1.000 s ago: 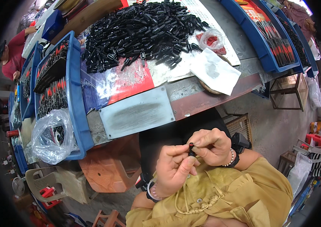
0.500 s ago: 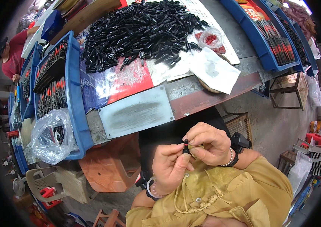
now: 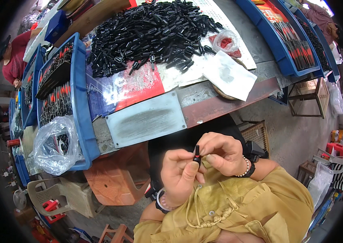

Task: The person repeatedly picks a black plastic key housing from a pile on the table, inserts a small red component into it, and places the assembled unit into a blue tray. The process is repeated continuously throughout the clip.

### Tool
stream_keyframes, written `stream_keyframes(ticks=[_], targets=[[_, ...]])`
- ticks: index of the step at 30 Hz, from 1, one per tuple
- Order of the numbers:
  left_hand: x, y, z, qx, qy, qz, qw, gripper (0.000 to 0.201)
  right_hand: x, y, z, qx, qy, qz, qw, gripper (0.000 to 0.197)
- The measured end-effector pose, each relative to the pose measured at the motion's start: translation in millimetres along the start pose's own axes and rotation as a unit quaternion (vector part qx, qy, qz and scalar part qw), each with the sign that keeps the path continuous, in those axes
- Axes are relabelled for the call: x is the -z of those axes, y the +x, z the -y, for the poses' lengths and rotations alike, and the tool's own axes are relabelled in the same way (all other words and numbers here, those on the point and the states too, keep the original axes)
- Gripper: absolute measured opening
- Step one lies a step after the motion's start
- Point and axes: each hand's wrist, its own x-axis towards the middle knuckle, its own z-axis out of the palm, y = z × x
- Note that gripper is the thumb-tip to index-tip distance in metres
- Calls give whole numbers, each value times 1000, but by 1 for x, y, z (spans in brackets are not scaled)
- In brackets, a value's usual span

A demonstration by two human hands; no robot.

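In front of my chest I hold a small slim black part [image 3: 197, 151] with a red ring around it. The part stands upright, its thin black tip pointing up above the ring. My left hand [image 3: 179, 172] is closed on its lower end between thumb and fingers. Close against its right side, my right hand [image 3: 222, 154] has thumb and fingers pinched together at the ring's height; what lies between those fingertips is hidden. Beyond the bench edge lies a large heap of black parts [image 3: 147, 36], many with oval clear windows.
A pale metal plate [image 3: 147, 119] lies at the bench's front edge. Blue bins [image 3: 83, 101] of black-and-red parts flank the heap; another blue bin [image 3: 256, 28] stands right. A bag of small red pieces [image 3: 229, 41] and a white paper [image 3: 230, 77] lie at right. A stool [image 3: 111, 180] stands below.
More of the black tip now shows above the red ring, and the ring sits lower on the part. My right fingers have shifted slightly to the right.
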Motion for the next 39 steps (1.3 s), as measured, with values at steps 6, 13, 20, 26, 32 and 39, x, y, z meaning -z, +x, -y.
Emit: stream_keyframes(ticks=[6,13,20,26,32,39], targets=[[2,3,0,-6,-12,-6,1000,31,4,1,-1,2,-55,32,998,13],[33,1,-34,-112,132,-88,981,32,4,3,3,-57,-6,-27,998,14],[125,31,-158,-295,486,-346,746,17,12,-1,7,-100,-3,-4,995,11],[107,53,-158,-283,682,-398,545,23,12,-3,8,-115,-27,8,993,11],[68,137,-87,-298,639,-43,708,26,14,-2,15,-141,-72,60,986,11],[67,231,-51,-252,772,-55,581,28,25,-6,27,-120,-174,79,974,7]])
